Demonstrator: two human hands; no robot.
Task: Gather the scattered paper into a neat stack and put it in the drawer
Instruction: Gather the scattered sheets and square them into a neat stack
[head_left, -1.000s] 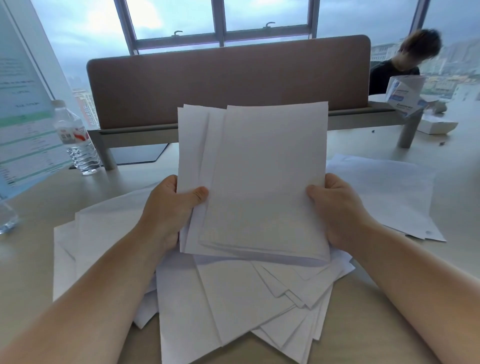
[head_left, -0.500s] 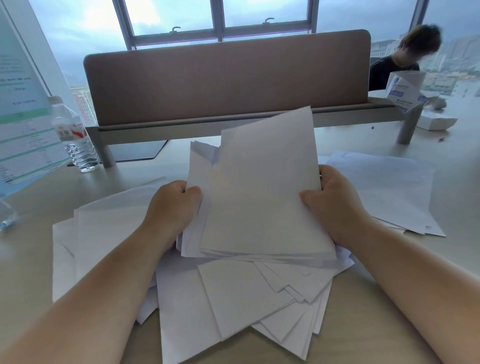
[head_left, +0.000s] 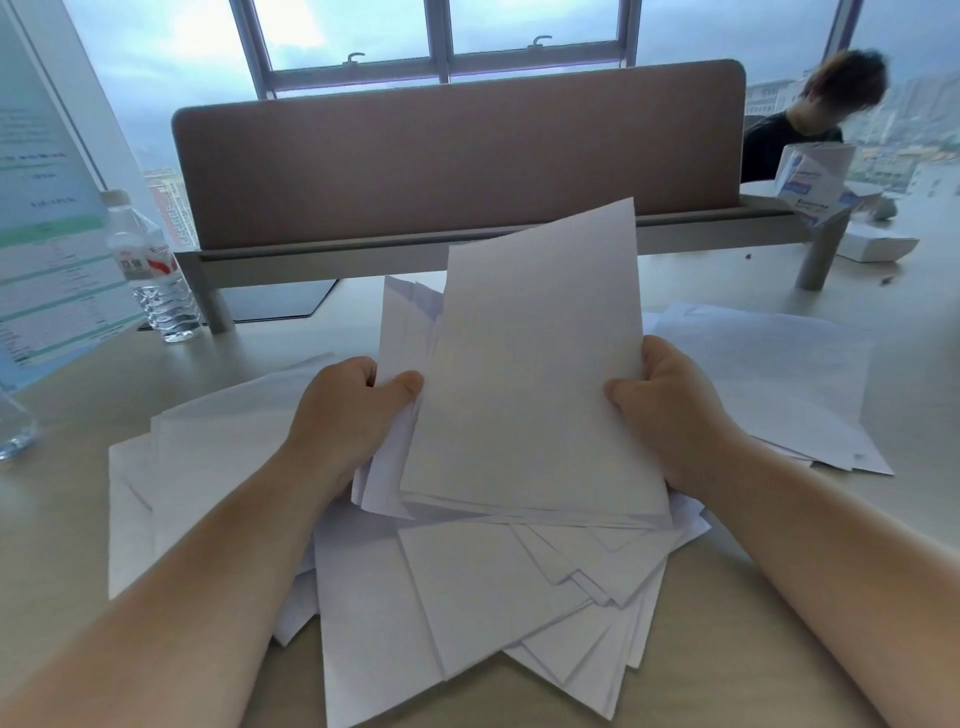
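held sheaf over scattered sheets

left hand (head_left: 349, 415): grips the left edge of the held sheaf (head_left: 524, 395), thumb curled over the front, fingers behind and hidden.

right hand (head_left: 670, 410): grips the right edge of the same sheaf, thumb on the front face, fingers behind and hidden.

held sheaf: white paper, raised off the desk and tilted, its lower edge just above the loose pile. edges uneven; several sheets stick out at the upper left, and the front sheet's top right corner rises highest.

loose pile (head_left: 467, 613): white sheets fanned at many angles on the desk (head_left: 727, 649), directly beneath the hands and reaching toward the near edge.

left sheets (head_left: 208, 457): more white paper lying flat under and beside the left forearm.

right sheets (head_left: 779, 374): a flatter group on the desk beyond the right hand.

drawer: not seen in this view.

partition (head_left: 457, 161): brown panel standing across the far side of the desk.

water bottle (head_left: 150, 270): clear, capped, upright at far left, next to a printed sign (head_left: 47, 208).

second person (head_left: 810, 114): dark top, seated beyond the partition at far right, near a printed box (head_left: 810, 182).

window (head_left: 441, 41): behind the partition, showing overcast sky.
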